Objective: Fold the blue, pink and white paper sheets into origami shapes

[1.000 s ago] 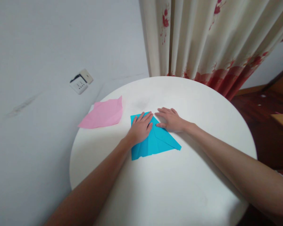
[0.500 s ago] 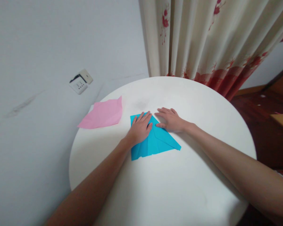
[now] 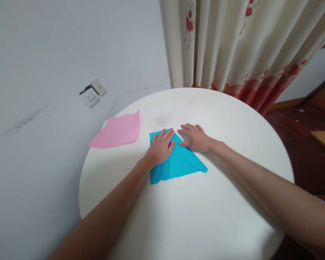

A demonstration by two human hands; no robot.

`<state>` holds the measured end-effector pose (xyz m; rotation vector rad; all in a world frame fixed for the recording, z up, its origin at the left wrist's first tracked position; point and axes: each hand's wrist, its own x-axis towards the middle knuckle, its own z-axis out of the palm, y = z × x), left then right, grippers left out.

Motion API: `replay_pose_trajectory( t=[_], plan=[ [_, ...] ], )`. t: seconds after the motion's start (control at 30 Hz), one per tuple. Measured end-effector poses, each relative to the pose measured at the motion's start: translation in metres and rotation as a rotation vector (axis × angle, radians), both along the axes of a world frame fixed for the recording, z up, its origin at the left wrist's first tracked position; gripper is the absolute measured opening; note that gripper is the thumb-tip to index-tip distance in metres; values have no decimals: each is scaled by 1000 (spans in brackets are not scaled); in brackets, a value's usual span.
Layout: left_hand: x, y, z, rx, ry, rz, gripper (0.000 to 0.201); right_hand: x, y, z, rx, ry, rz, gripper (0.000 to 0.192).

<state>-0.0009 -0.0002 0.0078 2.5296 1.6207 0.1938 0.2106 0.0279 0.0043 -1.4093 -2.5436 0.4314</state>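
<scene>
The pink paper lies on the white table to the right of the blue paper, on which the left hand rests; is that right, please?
Not quite: the head view shows the pink paper on the white table to the left of the blue paper, on which the left hand rests.

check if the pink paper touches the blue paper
Apart. The head view shows a strip of white table between the pink paper and the blue paper.

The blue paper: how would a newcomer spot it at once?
Find the round white table near the curtain. The blue paper lies near its middle. Its bright blue colour and folded right-hand flap set it apart from the pink paper at the table's left edge.
</scene>
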Motion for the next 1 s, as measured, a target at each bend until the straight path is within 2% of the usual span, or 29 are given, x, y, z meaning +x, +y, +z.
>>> replay_pose_trajectory(
  t=[1.0],
  plan=[
    [-1,1,2,-28,4,-24,51,-1,0,1,-9,2,-2,66]
  ],
)
